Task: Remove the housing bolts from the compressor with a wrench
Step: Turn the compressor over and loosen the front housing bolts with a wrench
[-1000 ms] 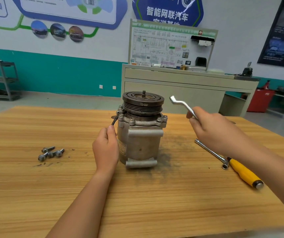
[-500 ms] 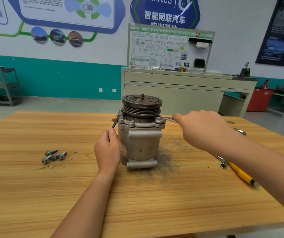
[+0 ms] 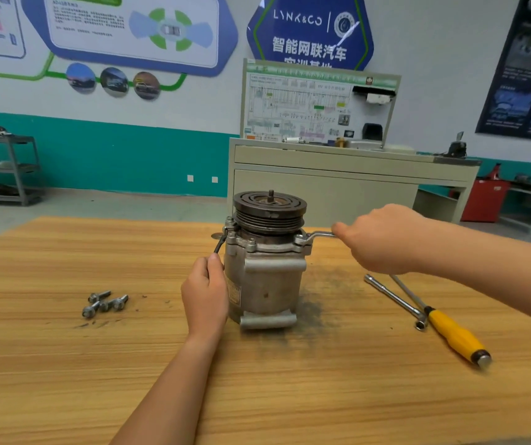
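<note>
The compressor [image 3: 265, 281] stands upright near the middle of our desk [image 3: 65, 380], pulley end up, on a patch of dark grime. Our left hand [image 3: 206, 293] curls round its left side, thumb up beside a black cable [image 3: 219, 244]. Our right hand [image 3: 383, 239] grips the handle of the wrench [image 3: 320, 235], whose ring end sits over a housing bolt [image 3: 302, 241] on the right of the flange. Four loose bolts [image 3: 105, 303] lie together well to the left. To the right lie a socket bar [image 3: 394, 298] and a yellow-handled screwdriver [image 3: 453, 332], just beside each other.
</note>
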